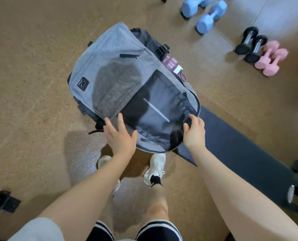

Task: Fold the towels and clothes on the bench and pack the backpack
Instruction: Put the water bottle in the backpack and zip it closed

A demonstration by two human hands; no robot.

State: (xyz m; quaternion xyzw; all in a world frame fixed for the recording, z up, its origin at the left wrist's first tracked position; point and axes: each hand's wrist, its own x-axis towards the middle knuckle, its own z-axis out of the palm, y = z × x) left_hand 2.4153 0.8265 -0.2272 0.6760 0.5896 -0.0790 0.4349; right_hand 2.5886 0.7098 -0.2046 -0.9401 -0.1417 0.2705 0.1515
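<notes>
Brown cork-like floor is filling most of the view, with a dark mat lying on it to the right. At the mat's near end a grey backpack is lying with its main compartment gaping toward the person, its dark lining showing and its front flap thrown back. Both bare forearms are reaching forward and down to that opening. At the left edge of the opening, the left hand is hovering or resting with fingers spread and nearly straight, gripping nothing that I can see. At the right rim, the right hand is curling its fingers over the edge and pinching the fabric. A pink bottle is sticking out of the backpack's side pocket. Beyond it, two blue dumbbells, two black dumbbells and two pink dumbbells are lying on the floor. White sneakers are standing just below the backpack.
</notes>
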